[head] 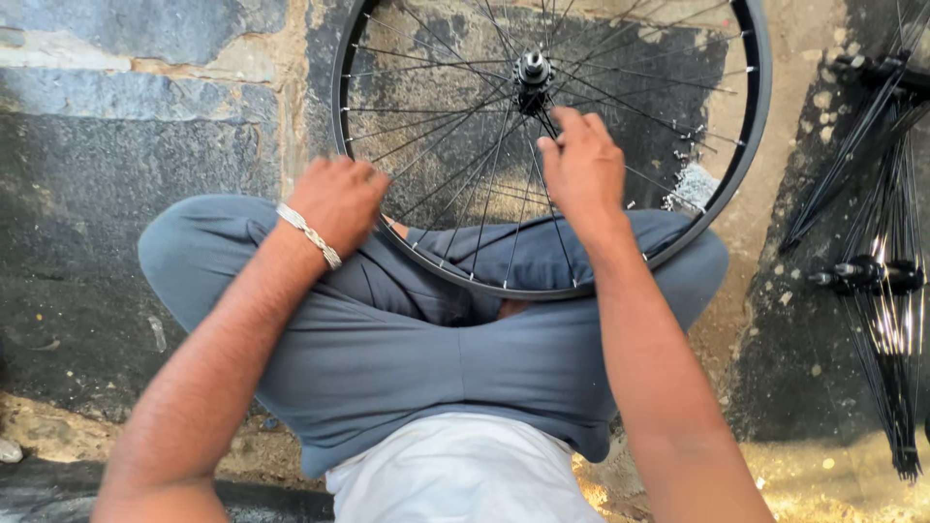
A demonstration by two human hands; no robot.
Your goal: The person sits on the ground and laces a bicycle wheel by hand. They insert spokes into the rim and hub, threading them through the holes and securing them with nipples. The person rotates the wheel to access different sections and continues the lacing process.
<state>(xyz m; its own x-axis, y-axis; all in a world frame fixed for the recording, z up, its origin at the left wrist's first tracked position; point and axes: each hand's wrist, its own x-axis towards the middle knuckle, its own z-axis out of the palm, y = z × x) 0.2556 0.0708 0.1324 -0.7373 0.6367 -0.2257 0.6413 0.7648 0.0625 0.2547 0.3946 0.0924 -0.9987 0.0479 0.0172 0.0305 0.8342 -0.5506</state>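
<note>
Across the lap lies a bicycle wheel (542, 145); the right hand (584, 172) pinches a spoke (548, 128) with bent fingers (552, 153), while the left hand (336, 200), fingers curled, grips the rim (341, 126).

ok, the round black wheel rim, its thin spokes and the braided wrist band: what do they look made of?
Round black wheel rim: probably metal with a satin black coat; it shows a smooth, even sheen.
Thin spokes: likely steel wire, dark, with bright glints along them.
Braided silver-coloured wrist band on the left hand: seemingly metal, twisted strands shining pale. The exact alloys cannot be told.
</note>
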